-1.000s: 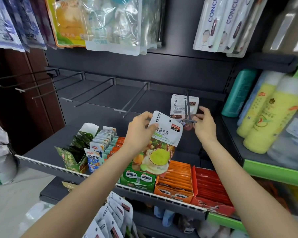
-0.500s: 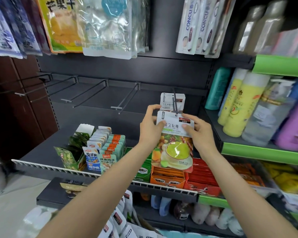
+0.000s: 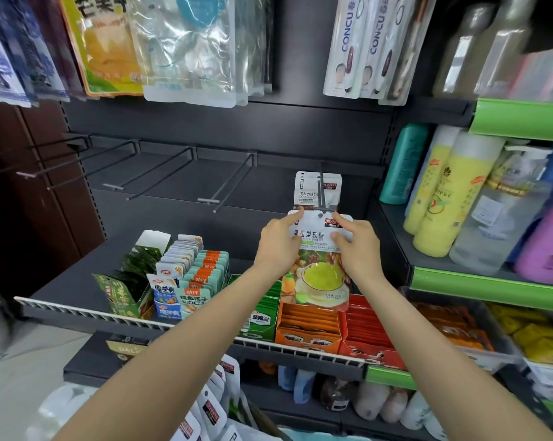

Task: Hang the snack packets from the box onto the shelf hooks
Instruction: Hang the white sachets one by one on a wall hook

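Holding the snack packet (image 3: 319,265) at the middle of the frame, your left hand (image 3: 276,246) has its grip closed on the packet's upper left edge, thumb in front and forefinger stretched along the top. Your right hand (image 3: 358,246) grips the upper right edge the same way, fingers pinching the white header. The packet hangs upright between both hands, its punched hole right at the tip of the dark hook (image 3: 321,190) that juts out from the back panel; you cannot tell whether the hole is already over the tip. Behind it, farther back on that same hook, a white packet (image 3: 310,190) hangs against the panel. To the left along the same rail, bare hooks (image 3: 230,183) stick out toward you. Below your hands, display boxes (image 3: 307,326) of green, orange and red sachets stand along the front of the shelf (image 3: 87,311). At the right of the frame, yellow bottles (image 3: 447,198) stand on a shelf with a green edge. Along the bottom of the frame, more packets (image 3: 210,409) lie heaped.
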